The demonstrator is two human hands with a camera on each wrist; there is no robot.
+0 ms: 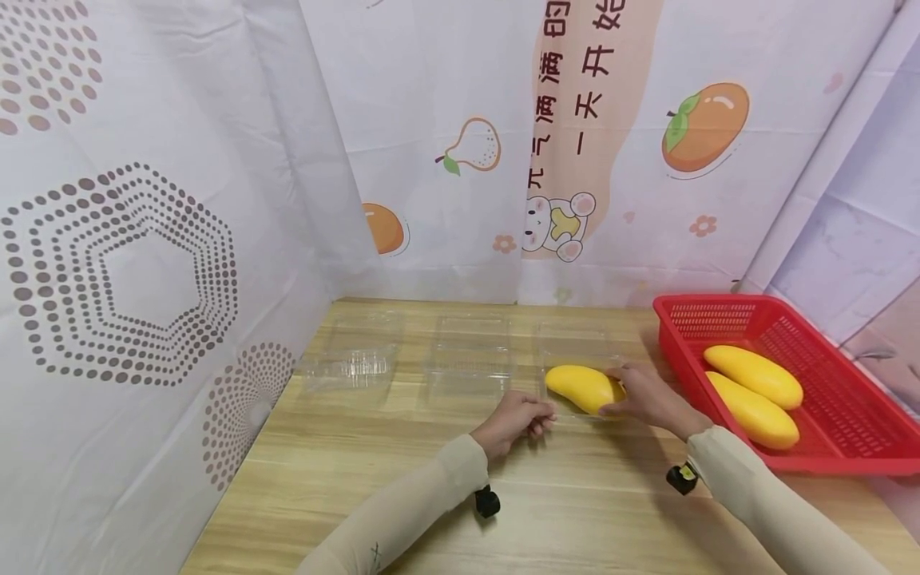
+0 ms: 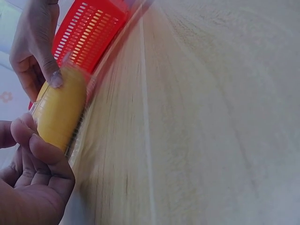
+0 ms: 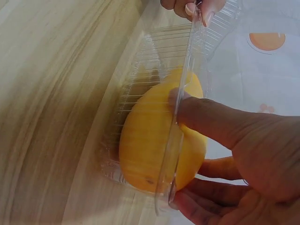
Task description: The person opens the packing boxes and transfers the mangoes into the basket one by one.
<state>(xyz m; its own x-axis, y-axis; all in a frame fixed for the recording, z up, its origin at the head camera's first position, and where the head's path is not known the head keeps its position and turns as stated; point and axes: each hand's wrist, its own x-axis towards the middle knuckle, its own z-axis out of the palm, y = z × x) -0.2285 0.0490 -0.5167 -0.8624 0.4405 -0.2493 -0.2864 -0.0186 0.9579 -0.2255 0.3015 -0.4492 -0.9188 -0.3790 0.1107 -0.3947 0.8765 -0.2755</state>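
Observation:
A yellow mango [image 1: 580, 386] lies inside a clear plastic clamshell box [image 3: 140, 70] at the right of the row of boxes. My right hand [image 1: 647, 395] grips the mango, thumb on the near side and fingers on the far side, as the right wrist view [image 3: 267, 159] shows. The left hand [image 1: 514, 422] pinches the box's rim at its left end between thumb and fingers. In the left wrist view the mango [image 2: 61, 110] sits between both hands, and the left hand [image 2: 37, 178] has curled fingers.
Two more clear clamshell boxes, a middle one [image 1: 470, 363] and a left one [image 1: 352, 363], stand with lids raised. A red plastic basket [image 1: 848, 415] at the right holds two mangoes [image 1: 755, 375]. Printed curtains [image 1: 431, 80] hang behind the wooden table [image 1: 575, 511].

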